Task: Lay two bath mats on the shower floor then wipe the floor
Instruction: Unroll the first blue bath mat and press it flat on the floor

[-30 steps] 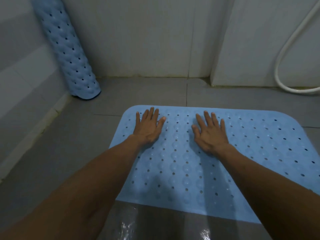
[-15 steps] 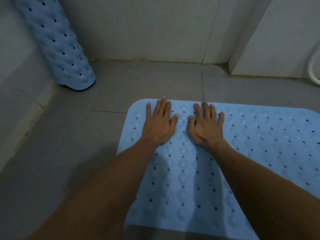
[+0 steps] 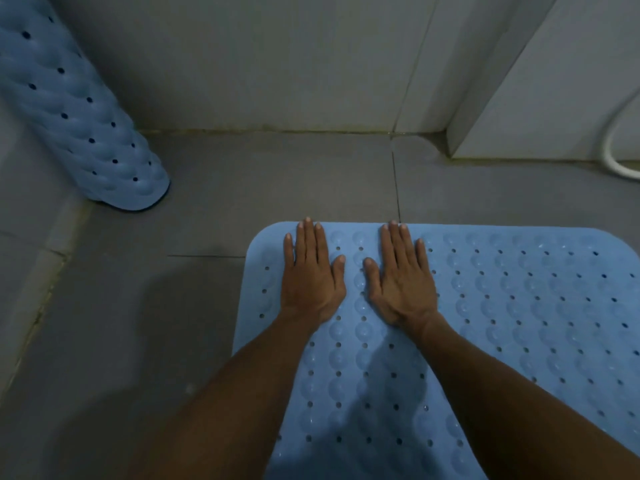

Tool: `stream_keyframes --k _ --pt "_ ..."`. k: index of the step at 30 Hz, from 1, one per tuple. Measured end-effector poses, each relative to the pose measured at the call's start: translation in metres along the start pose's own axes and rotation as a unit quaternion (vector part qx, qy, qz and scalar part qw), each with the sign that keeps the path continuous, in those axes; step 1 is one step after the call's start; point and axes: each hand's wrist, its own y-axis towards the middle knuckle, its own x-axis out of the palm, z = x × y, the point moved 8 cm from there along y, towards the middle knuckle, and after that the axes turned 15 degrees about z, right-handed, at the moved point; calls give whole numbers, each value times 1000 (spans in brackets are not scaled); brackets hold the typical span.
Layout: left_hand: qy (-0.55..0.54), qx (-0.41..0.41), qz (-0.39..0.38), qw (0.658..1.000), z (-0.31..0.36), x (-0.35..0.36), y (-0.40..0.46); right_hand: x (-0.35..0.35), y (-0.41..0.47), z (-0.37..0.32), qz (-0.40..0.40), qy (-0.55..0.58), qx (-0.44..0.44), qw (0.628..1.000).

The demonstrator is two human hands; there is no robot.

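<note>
A light blue bath mat [image 3: 519, 306] with holes and round bumps lies flat on the grey tiled shower floor [image 3: 277, 188]. My left hand [image 3: 311, 275] and my right hand [image 3: 401, 278] press palm-down on the mat near its far left corner, fingers stretched forward, thumbs close together. Neither hand holds anything. A second blue mat [image 3: 79, 116], rolled up, leans upright in the far left corner against the wall.
Pale tiled walls [image 3: 294, 64] close the floor at the back and the left. A wall corner juts out at the right, with a white shower hose [image 3: 616, 157] looping down beside it. A low step runs along the left edge.
Both hands have slid forward along the mat to its far edge and come closer together. The camera has moved nearer to the floor and the wall.
</note>
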Motion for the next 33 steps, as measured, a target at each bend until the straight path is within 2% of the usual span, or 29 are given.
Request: stream_keyframes --k 11,23,30,33 --pt "-8 -13 -27 1000 1 2 2 -1 1 0 -11 -7 7 1000" --pt "14 -4 -21 1000 0 5 -2 0 -1 2 -16 -1 4 1000" --pt "54 -8 -50 997 -1 9 -5 0 -2 4 -9 22 -1 1000" --pt "64 -25 -92 993 0 9 -5 1 1 6 -52 31 0 998"
